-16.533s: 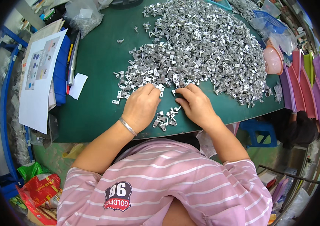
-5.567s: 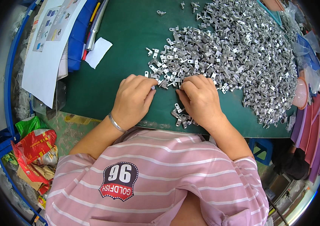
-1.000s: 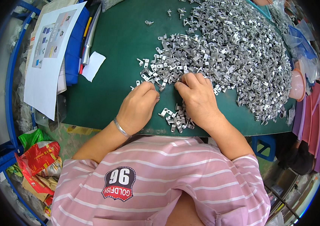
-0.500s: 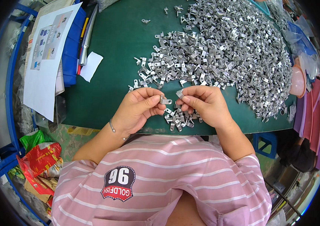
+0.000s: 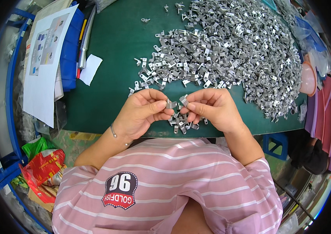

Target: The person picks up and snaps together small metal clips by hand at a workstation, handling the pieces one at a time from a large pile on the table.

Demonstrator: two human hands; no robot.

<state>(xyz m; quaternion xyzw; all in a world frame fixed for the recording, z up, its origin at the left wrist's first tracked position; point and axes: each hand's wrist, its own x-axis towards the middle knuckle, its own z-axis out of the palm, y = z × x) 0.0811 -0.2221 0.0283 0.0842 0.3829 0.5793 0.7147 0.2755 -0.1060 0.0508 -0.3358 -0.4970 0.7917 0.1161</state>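
Observation:
Between the thumb and forefinger of my left hand [image 5: 146,111] is a small silver metal bracket [image 5: 171,104]. My right hand [image 5: 214,109] pinches a second bent metal bracket [image 5: 183,100], a short gap to the right of the first. Both hands hover over the near part of the green table [image 5: 118,58]. Just below my fingertips lies a small cluster of the same brackets [image 5: 180,125], partly hidden by my hands. Beyond them a large heap of brackets [image 5: 227,54] spreads to the far right.
At the left stand a blue bin [image 5: 70,58] with a printed white sheet [image 5: 42,74] against it, pens, and a torn scrap of paper [image 5: 91,69]. A pink plastic bowl [image 5: 308,80] sits at the table's right edge. A blue stool [image 5: 275,146] is under the table's right side.
My fingertips and the two brackets have come slightly closer together. The bracket in my left hand has turned, and the one in my right hand has shifted a little left.

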